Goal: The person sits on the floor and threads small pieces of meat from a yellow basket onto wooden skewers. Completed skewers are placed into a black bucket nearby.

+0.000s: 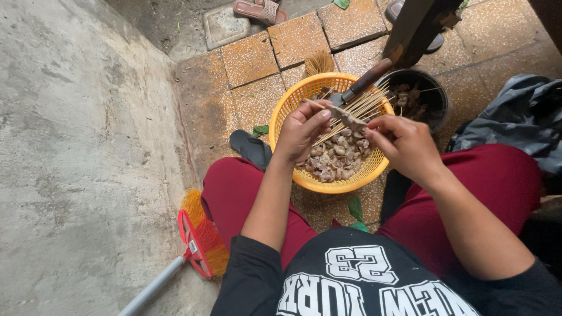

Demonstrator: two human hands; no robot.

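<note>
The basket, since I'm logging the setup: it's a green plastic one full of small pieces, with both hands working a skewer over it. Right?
Not quite. The head view shows the basket is yellow, not green. It does hold small pieces, and the left hand and right hand work a skewer over it.

Both hands, left hand [302,130] and right hand [404,143], on a skewer [342,112] above the yellow basket [293,99]

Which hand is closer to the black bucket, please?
Right. The right hand is just beside the black bucket; the left hand is over the yellow basket, farther away.
</note>
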